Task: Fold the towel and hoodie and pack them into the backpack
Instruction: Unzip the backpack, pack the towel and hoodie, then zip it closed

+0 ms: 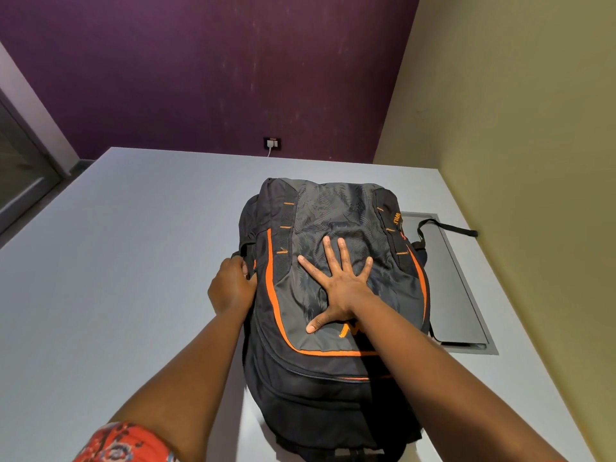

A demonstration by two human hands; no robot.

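A black and grey backpack (333,208) with orange trim lies flat on the white table (133,261), front panel up and bulging. My right hand (336,285) rests palm down on the grey front panel, fingers spread wide. My left hand (231,285) is curled against the backpack's left side, its fingers closed at the edge near the zipper; what they pinch is hidden. No towel or hoodie shows anywhere in view.
A grey recessed panel (460,295) is set into the table right of the backpack, with a black strap (446,226) lying across it. A wall socket with a white plug (272,143) sits on the purple wall behind. A yellow wall borders the table's right edge.
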